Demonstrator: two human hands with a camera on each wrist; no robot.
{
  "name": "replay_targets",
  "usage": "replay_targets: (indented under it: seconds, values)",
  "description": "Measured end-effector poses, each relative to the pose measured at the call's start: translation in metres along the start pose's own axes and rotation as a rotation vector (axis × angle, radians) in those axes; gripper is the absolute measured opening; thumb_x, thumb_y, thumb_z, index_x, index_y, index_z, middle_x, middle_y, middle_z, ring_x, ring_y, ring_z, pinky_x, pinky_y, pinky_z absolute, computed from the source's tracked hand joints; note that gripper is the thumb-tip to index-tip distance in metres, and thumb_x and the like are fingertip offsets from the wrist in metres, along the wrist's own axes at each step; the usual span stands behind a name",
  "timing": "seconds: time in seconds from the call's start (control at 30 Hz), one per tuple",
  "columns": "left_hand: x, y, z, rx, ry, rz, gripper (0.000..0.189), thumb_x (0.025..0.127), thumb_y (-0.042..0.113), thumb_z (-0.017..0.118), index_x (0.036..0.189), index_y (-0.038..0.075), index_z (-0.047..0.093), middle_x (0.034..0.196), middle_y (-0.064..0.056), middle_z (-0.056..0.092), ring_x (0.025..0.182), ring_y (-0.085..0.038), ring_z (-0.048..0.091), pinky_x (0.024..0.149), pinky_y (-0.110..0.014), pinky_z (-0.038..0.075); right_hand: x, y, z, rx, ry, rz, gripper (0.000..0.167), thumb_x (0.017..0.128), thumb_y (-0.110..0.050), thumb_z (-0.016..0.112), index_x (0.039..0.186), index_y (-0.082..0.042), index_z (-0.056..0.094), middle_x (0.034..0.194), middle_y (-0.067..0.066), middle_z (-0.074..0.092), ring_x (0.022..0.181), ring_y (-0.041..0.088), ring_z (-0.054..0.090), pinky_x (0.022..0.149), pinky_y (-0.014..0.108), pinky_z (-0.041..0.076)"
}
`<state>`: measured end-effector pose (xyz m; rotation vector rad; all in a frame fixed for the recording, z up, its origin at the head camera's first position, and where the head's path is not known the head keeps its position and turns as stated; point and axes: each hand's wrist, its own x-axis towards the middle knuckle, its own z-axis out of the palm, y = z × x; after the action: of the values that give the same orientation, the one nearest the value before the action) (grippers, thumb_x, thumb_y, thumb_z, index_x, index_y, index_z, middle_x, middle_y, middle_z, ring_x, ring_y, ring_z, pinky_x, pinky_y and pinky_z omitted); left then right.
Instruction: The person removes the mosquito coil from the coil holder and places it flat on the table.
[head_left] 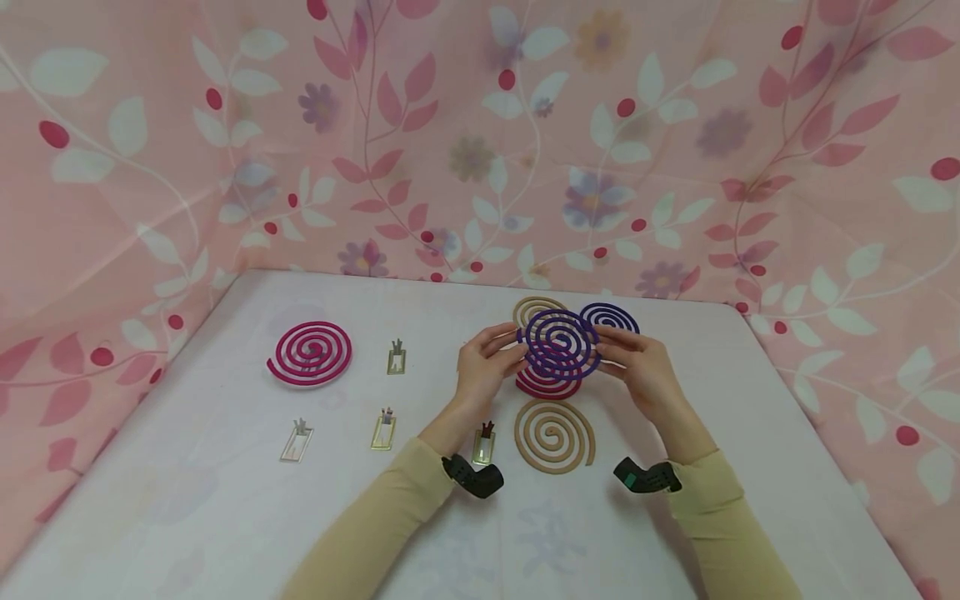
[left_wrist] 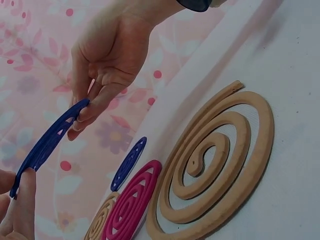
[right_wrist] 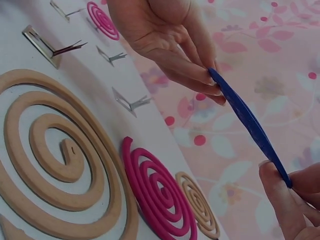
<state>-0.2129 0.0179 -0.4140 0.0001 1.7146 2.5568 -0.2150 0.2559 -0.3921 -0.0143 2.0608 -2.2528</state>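
Purple coil (head_left: 561, 343) held up between both hands, clear of the desk (head_left: 187, 492).

Left hand (head_left: 483, 364) pinches the coil's left edge, right hand (head_left: 645, 365) its right edge, thumb and fingers on the rim each side. From where I stand: pink coil (right_wrist: 161, 191) lying under the held one, small-looking tan coil (right_wrist: 197, 201) just past it; nearer tan coil (head_left: 553, 433) between the wrists. Second purple coil (head_left: 609, 319) beyond the right hand's fingertips. Dark-pronged stand (head_left: 487, 431) beside the left wrist. Left of the left hand: three metal stands (head_left: 387, 414), scattered, and, well apart, another pink coil (head_left: 313, 352).
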Motion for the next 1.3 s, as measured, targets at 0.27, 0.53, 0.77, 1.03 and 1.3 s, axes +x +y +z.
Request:
replay_targets:
  seconds: [0.27,0.53,0.77,1.03,1.3]
  values:
    - [0.004,-0.003,0.012,-0.048,-0.010,-0.004,0.039,0.092,-0.005,0.065,0.131,-0.005,0.060,0.130,-0.025,0.063,0.087,-0.009,0.069,0.082,-0.029,0.061,0.000,-0.006,-0.008,0.040,0.003,-0.032,0.046,0.099,0.003,0.055,0.140,0.018,0.042,0.101,-0.004,0.074,0.088,0.007,0.071,0.080,0.024,0.060]
    - [0.007,-0.005,0.022,-0.053,0.002,0.001,0.036,0.092,-0.004,0.067,0.128,-0.004,0.063,0.125,-0.023,0.066,0.083,-0.007,0.068,0.080,-0.028,0.061,0.000,-0.009,-0.017,0.061,0.012,-0.033,0.046,0.098,0.002,0.056,0.139,0.018,0.043,0.103,-0.002,0.074,0.087,0.009,0.072,0.080,0.025,0.060]
    - [0.011,-0.008,0.030,-0.083,0.004,0.001,0.037,0.091,-0.006,0.065,0.128,-0.008,0.060,0.125,-0.023,0.066,0.080,-0.006,0.068,0.085,-0.038,0.060,0.000,-0.013,-0.024,0.092,0.005,-0.038,0.032,0.097,0.003,0.057,0.129,0.007,0.061,0.105,-0.002,0.073,0.089,0.008,0.071,0.081,0.025,0.060]
    - [0.015,-0.013,0.042,-0.104,0.024,-0.016,0.035,0.090,-0.007,0.066,0.126,-0.007,0.062,0.121,-0.021,0.069,0.082,-0.008,0.068,0.093,-0.047,0.056,0.000,-0.014,-0.034,0.104,0.015,-0.042,0.028,0.096,0.004,0.059,0.123,0.003,0.067,0.103,-0.001,0.075,0.088,0.009,0.072,0.080,0.026,0.060]
    - [0.017,-0.023,0.050,-0.103,0.027,-0.027,0.041,0.086,-0.012,0.066,0.126,-0.007,0.061,0.124,-0.023,0.067,0.079,-0.007,0.067,0.077,-0.028,0.061,0.002,-0.011,-0.044,0.075,0.025,-0.014,0.033,0.097,0.001,0.060,0.129,0.006,0.061,0.104,-0.001,0.074,0.090,0.008,0.071,0.081,0.025,0.060]
